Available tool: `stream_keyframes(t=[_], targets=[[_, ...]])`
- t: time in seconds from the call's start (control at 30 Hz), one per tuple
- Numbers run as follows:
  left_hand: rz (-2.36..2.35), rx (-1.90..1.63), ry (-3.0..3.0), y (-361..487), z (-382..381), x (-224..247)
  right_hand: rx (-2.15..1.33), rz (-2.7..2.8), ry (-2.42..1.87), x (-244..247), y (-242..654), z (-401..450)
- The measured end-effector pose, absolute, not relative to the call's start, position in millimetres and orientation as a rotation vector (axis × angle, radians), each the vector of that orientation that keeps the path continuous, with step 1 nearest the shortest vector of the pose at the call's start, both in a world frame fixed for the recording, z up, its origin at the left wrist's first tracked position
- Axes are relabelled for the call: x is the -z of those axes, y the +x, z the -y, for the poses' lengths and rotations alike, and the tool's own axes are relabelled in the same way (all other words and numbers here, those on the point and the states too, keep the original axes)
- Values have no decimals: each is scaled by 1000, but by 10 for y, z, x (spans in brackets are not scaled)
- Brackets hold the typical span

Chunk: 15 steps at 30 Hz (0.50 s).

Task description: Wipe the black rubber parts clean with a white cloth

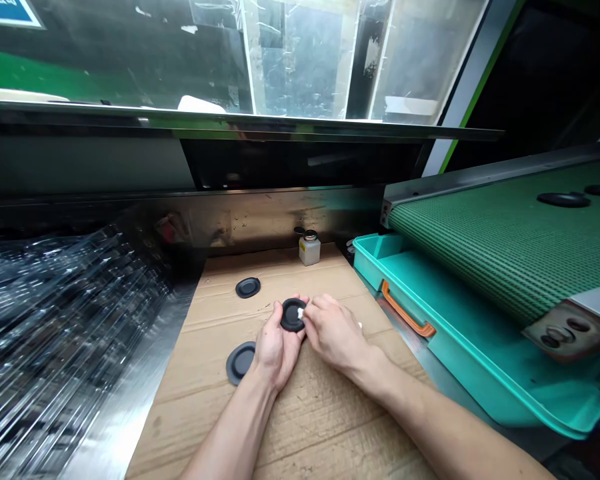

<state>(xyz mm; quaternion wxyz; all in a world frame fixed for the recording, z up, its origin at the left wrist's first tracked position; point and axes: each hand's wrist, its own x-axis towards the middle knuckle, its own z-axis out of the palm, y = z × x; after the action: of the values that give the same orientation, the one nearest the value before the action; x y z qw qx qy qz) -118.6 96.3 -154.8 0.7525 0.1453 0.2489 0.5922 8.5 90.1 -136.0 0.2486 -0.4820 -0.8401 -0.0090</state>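
Note:
My left hand (276,348) holds a round black part (292,315), its thumb on the near left of the rim and its fingers beneath. Over the part's right side, my right hand (330,328) is closed on a small white wad (301,313), which touches the part's face. One black oval part (248,287) lies on the cardboard (330,427) to the upper left. Another black part (240,363) lies beside my left wrist, which partly hides it. A small square bottle (309,249) with a metal cap stands at the cardboard's far edge.
At the right, a teal tray (460,333) with an orange handle (405,312) sits below a green conveyor belt (500,227) carrying two black parts (563,199). Shiny clear plastic (45,333) fills the left. A metal ledge (260,217) runs behind the cardboard.

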Motion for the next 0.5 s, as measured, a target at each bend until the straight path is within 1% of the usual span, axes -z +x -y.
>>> stream_keyframes(t=[0.1,0.23,0.4,0.5], targets=[[-526,-1291,300,-1184,-956,1542,-49,2342,-1174,1373,75,-910],[-543,-1297,333,-1167,-931,1513,-14,2282,-1285,1375,65,-902],[-532,-1306,322,-1167,-935,1517,-40,2354,-1166,1373,63,-897],[-546,-1344,310,-1189,-967,1537,38,2312,-1285,1378,100,-936]])
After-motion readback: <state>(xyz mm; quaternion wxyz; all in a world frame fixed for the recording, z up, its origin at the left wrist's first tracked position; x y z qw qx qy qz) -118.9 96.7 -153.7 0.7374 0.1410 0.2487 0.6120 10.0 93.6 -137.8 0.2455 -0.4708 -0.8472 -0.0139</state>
